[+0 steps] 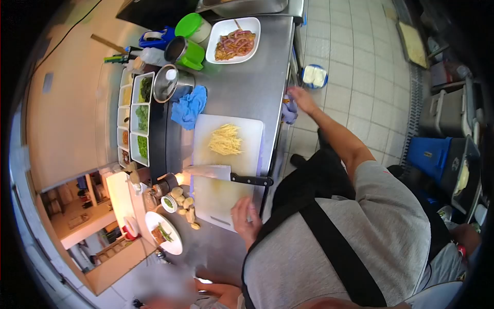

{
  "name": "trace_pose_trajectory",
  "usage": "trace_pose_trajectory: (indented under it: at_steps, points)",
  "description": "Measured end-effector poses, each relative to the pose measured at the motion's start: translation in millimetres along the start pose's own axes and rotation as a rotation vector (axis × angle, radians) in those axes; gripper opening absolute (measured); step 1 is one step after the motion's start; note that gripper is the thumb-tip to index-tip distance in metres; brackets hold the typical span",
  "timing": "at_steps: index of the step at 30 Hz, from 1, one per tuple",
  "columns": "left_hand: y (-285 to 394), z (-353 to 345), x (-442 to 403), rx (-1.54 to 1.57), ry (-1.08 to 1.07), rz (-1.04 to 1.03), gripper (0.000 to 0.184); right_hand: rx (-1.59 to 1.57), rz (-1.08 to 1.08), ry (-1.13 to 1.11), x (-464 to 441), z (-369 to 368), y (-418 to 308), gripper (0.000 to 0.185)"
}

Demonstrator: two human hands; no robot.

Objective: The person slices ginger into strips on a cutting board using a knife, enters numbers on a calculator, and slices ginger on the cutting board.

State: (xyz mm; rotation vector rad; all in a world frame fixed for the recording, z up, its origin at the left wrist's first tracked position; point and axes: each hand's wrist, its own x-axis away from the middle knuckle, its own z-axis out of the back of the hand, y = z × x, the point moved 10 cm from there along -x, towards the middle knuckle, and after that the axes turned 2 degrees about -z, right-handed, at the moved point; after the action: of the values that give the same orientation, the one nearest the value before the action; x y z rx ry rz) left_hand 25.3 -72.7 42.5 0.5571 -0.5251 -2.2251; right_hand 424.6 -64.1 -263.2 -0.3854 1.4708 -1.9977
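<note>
Small pale marks on a blue plastic bin (427,158) are too small to read. A blurred person (216,292) is cut off at the frame's bottom. The black-handled steel knife (218,173) lies across a white plastic cutting board (224,203), its long axis crosswise, blade tip away from the wearer, handle over the steel counter's (226,92) near edge. Thin yellow strips (225,140) lie beside it. The left hand (246,219), loosely parted, is at the board's near-left corner. The right hand (302,99) is at a purple cloth (289,113); its grip is unclear.
</note>
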Motion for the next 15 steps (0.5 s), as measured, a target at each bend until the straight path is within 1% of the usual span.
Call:
trace_pose_trajectory:
  at_steps: [1, 2, 3, 4, 5, 6, 8, 9, 10, 12, 14, 15]
  points:
    - [13, -6, -6, -0.006, -0.04, -0.046, 0.02, 0.32, 0.059, -0.257, 20, -53, -3, 0.032]
    - [33, -12, -15, 0.02, -0.084, -0.144, 0.023, 0.642, 0.12, -0.517, 60, -97, -8, 0.025]
    - [38, -26, -19, 0.065, -0.122, -0.158, 0.023, 0.218, 0.056, -0.471, 98, -105, -31, 0.02]
    - [41, -40, -18, 0.112, -0.162, -0.158, 0.024, 0.409, 0.179, -0.69, 146, -133, -52, 0.016]
    - [45, -51, -16, 0.157, -0.195, -0.149, 0.024, 0.302, 0.034, -0.887, 196, -154, -49, 0.015]
    - [57, -64, -23, 0.151, -0.254, -0.16, 0.023, 0.239, -0.019, -1.077, 238, -171, -48, 0.016]
    - [64, -96, -30, 0.174, -0.318, -0.096, 0.022, 0.169, 0.028, -1.388, 296, -191, -26, 0.02]
    - [66, -111, -32, 0.188, -0.355, -0.058, 0.022, 0.154, 0.081, -1.478, 301, -197, 5, 0.021]
    - [74, -126, -41, 0.211, -0.423, 0.004, 0.021, 0.162, 0.126, -1.471, 281, -201, 47, 0.023]
    - [69, -167, -45, 0.193, -0.463, -0.002, 0.023, 0.179, 0.058, -1.246, 206, -187, 104, 0.027]
    - [65, -208, -60, 0.228, -0.494, 0.023, 0.028, 0.029, -0.293, -0.814, 106, -139, 99, 0.026]
    - [65, -233, -72, 0.277, -0.51, 0.044, 0.031, -0.088, -0.414, -0.571, 59, -107, 91, 0.026]
